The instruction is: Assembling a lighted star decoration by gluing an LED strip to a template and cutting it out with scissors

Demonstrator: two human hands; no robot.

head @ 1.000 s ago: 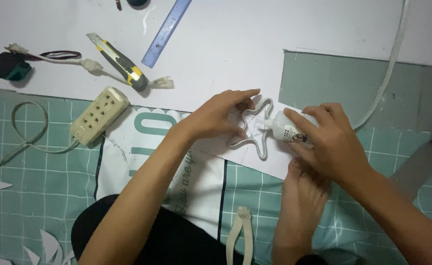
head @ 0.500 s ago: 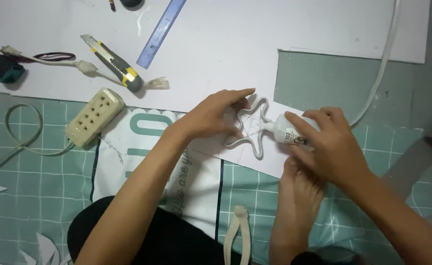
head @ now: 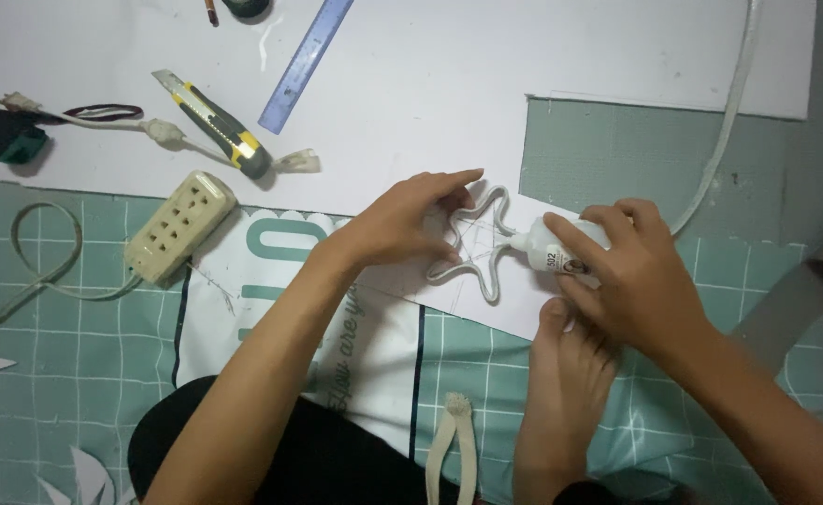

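A white star-shaped outline strip [head: 491, 271] lies on a white sheet [head: 402, 103], over pencil lines. My left hand [head: 407, 220] presses down on the star's left side, fingers spread over it. My right hand [head: 631, 276] grips a small white glue bottle [head: 552, 252], its nozzle touching the star's right edge. A bare foot [head: 561, 374] rests on the sheet's near edge, just under my right hand.
A yellow and black utility knife [head: 220, 126], a blue ruler [head: 304, 61], a beige power strip [head: 180, 226] with its cord, and a dark plug with cable [head: 5, 136] lie to the left. A white strip [head: 454, 449] sits near the bottom. A white cable [head: 729, 122] runs along the right.
The view has shifted slightly; both hands stay on the star and the glue bottle, with the nozzle still at the star's right edge.
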